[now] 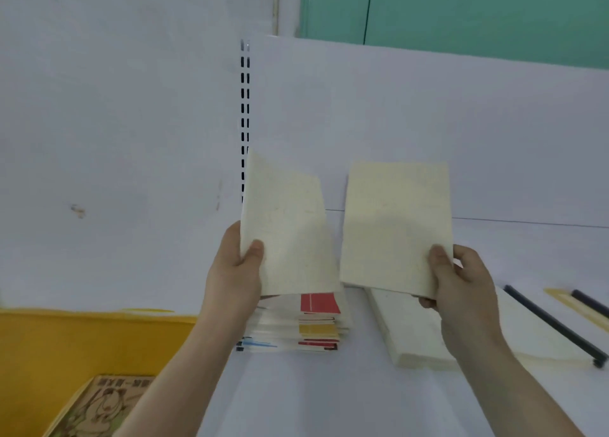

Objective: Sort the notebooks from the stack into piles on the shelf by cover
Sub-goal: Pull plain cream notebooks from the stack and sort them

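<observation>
Illustrated brown book [99,407], near left, in front of a yellow panel [82,337]. Left hand [235,268] pinches one cream notebook [290,232]; right hand [461,281] pinches another [395,225]. Both are held above the white shelf [313,397]: the first over the mixed stack [296,331], the second over a cream pile [415,337]. Dark-spined notebooks [557,328] lie toward the right edge.
</observation>
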